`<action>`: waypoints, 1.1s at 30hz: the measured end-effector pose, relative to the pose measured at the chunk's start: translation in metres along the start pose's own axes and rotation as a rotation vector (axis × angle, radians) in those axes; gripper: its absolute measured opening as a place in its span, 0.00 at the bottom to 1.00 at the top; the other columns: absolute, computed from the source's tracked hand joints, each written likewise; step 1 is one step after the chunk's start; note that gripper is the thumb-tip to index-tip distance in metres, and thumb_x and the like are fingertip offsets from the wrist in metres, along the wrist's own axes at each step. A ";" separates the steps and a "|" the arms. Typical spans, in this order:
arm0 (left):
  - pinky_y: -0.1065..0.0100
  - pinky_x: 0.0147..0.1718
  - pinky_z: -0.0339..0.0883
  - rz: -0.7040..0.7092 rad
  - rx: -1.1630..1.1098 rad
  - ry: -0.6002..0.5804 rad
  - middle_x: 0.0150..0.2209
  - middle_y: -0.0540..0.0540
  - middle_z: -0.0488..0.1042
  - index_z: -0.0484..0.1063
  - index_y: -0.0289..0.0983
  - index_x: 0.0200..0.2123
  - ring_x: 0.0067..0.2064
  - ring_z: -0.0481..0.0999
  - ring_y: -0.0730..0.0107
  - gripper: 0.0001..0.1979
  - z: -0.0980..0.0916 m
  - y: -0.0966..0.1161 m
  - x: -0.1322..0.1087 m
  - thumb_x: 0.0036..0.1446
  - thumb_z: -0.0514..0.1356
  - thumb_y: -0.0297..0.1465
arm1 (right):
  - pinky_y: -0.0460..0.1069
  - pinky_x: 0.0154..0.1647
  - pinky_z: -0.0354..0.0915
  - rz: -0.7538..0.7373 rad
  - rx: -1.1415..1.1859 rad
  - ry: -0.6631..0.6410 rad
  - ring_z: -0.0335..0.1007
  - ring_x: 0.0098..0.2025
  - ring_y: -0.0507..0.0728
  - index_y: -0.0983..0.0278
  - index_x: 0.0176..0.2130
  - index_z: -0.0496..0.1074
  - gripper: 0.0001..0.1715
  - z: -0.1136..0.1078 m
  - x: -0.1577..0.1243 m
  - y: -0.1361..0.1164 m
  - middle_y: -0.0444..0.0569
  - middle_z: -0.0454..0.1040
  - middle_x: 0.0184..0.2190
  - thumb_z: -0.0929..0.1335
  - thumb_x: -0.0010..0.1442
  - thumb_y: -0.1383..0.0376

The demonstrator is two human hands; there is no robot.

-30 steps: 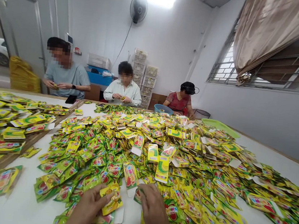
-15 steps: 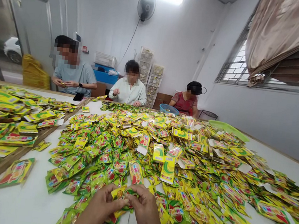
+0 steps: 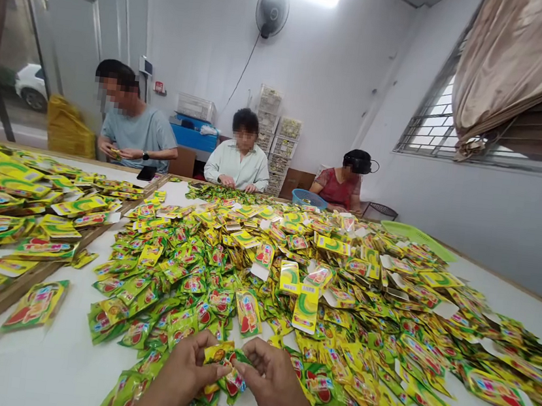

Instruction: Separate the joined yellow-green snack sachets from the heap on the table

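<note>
Packets [image 3: 194, 284] crowd a white table [image 3: 83, 364] — 3 people [image 3: 237, 164] beyond; 1 wall fan [image 3: 273, 11].

1. Yellow packet [image 3: 217, 353]: shiny, a bit crinkled, I can make out a round print on my feed. Held up, tilted.
2. Green packet [image 3: 239, 356]: held right beside the yellow one, partly hidden from me.

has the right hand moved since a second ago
Yes, the right hand has moved left, judged against the watermelon-printed packet lying just beyond it.
</note>
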State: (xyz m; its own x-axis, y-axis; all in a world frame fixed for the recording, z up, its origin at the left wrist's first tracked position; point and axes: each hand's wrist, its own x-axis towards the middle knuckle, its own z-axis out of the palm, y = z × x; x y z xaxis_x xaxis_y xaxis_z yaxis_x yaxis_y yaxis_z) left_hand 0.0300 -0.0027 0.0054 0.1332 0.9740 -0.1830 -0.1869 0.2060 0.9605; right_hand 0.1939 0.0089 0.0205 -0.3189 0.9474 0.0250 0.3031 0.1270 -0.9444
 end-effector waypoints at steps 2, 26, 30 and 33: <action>0.77 0.16 0.47 0.019 0.033 -0.008 0.14 0.58 0.58 0.60 0.36 0.19 0.17 0.54 0.83 0.23 0.000 -0.002 0.001 0.30 0.70 0.41 | 0.44 0.23 0.47 0.024 -0.004 -0.016 0.49 0.23 0.48 0.66 0.23 0.67 0.14 -0.001 -0.001 -0.001 0.38 0.55 0.18 0.68 0.52 0.58; 0.72 0.23 0.63 -0.018 -0.295 -0.033 0.20 0.53 0.67 0.67 0.36 0.28 0.21 0.65 0.76 0.22 0.008 0.013 -0.009 0.35 0.68 0.44 | 0.48 0.36 0.62 0.100 0.526 0.156 0.66 0.32 0.54 0.64 0.34 0.70 0.21 0.030 0.001 0.005 0.46 0.71 0.29 0.72 0.46 0.52; 0.75 0.20 0.58 0.022 -0.076 -0.016 0.19 0.53 0.66 0.68 0.36 0.24 0.21 0.64 0.76 0.21 0.004 0.009 -0.005 0.36 0.66 0.48 | 0.47 0.33 0.59 -0.121 -0.067 0.251 0.61 0.31 0.54 0.62 0.30 0.70 0.13 0.019 -0.005 0.009 0.46 0.69 0.28 0.70 0.49 0.56; 0.76 0.15 0.53 -0.070 -0.091 0.033 0.16 0.56 0.60 0.68 0.36 0.24 0.16 0.57 0.80 0.23 0.005 0.006 -0.003 0.37 0.64 0.51 | 0.46 0.28 0.58 -0.131 -0.120 0.299 0.56 0.26 0.51 0.63 0.23 0.64 0.14 0.012 -0.006 0.009 0.42 0.62 0.22 0.70 0.49 0.57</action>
State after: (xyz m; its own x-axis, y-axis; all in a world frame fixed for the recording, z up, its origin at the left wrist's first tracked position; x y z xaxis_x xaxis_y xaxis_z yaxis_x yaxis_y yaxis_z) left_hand 0.0332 -0.0046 0.0123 0.1170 0.9593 -0.2569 -0.2658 0.2795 0.9226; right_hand 0.1877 0.0005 0.0082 -0.0902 0.9628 0.2547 0.3858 0.2696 -0.8823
